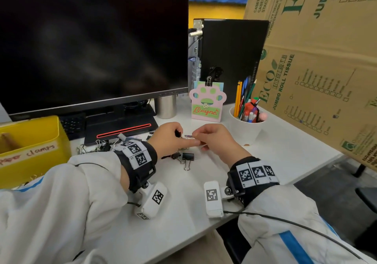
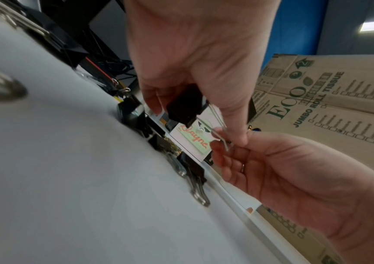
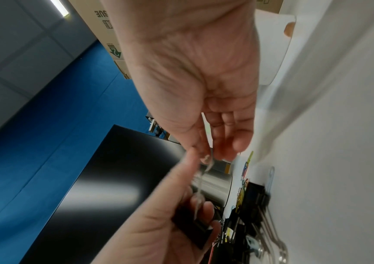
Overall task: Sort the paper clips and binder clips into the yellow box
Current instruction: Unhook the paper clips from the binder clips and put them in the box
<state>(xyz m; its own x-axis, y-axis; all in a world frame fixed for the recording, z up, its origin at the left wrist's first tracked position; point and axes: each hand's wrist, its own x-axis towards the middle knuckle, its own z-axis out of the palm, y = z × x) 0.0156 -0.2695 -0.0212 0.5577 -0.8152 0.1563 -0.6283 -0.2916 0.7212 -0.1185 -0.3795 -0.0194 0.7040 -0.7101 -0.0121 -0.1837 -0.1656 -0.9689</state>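
Frame centre: my left hand (image 1: 166,136) grips a black binder clip (image 2: 182,105); my right hand (image 1: 214,139) pinches its wire handle (image 2: 218,123). Yellow box (image 1: 30,147) at left.

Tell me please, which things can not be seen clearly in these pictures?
- Yellow box, head view: its inside is cut off by the left edge and hidden by its front wall.
- Right hand, right wrist view: motion blur smears whatever its fingertips pinch.
- Binder clip in the left hand: in the head view, the fingers almost hide it.
- Clip pile, head view: too small to count.
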